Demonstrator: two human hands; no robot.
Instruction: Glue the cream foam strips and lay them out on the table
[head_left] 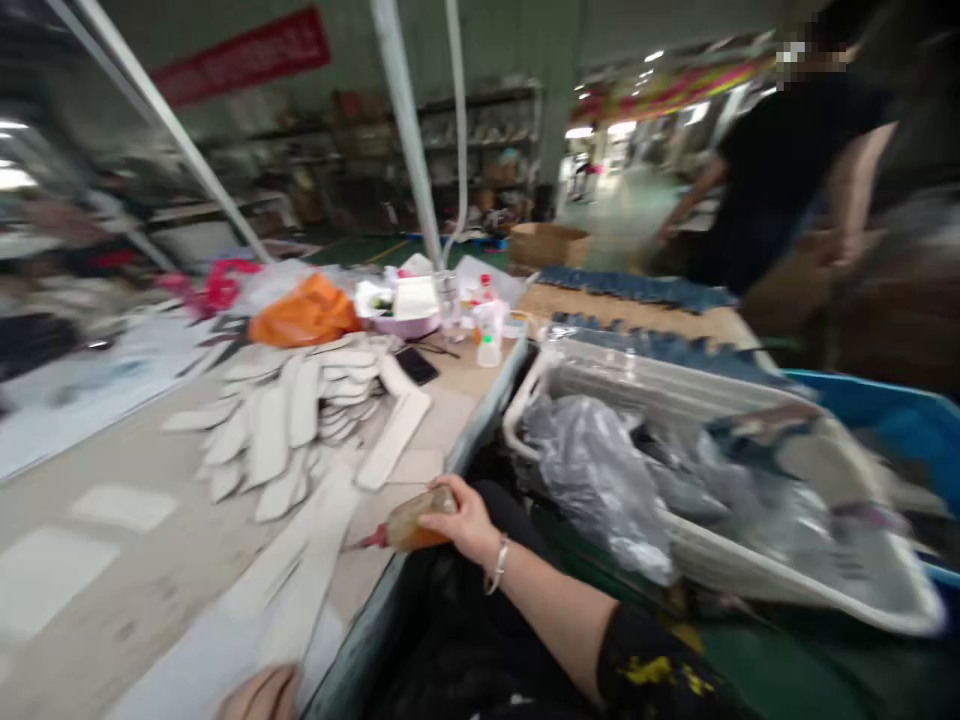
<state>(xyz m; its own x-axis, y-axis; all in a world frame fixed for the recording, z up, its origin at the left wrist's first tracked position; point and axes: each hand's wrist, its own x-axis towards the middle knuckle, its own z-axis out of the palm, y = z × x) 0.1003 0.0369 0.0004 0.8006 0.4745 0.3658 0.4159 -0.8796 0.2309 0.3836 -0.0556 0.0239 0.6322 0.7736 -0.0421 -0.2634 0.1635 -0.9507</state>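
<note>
My right hand (469,522) is closed round a squeeze bottle (417,520) with amber liquid inside. The bottle lies tilted, its red nozzle pointing left over the table's near edge. At the bottom edge of the view, my left hand (259,692) shows only in part and is blurred. It rests by a long white strip (319,560) on the table; whether its fingers grip anything cannot be made out. Beyond the strip lies a heap of white rounded flat pieces (289,410). One bent white piece (394,435) lies to the right of that heap.
A black phone (417,366), an orange bag (306,312) and a small green-tipped bottle (489,350) sit farther back on the table. To my right stands a white basket (720,545) holding grey plastic bags (600,470). Another person (795,170) stands at the back right.
</note>
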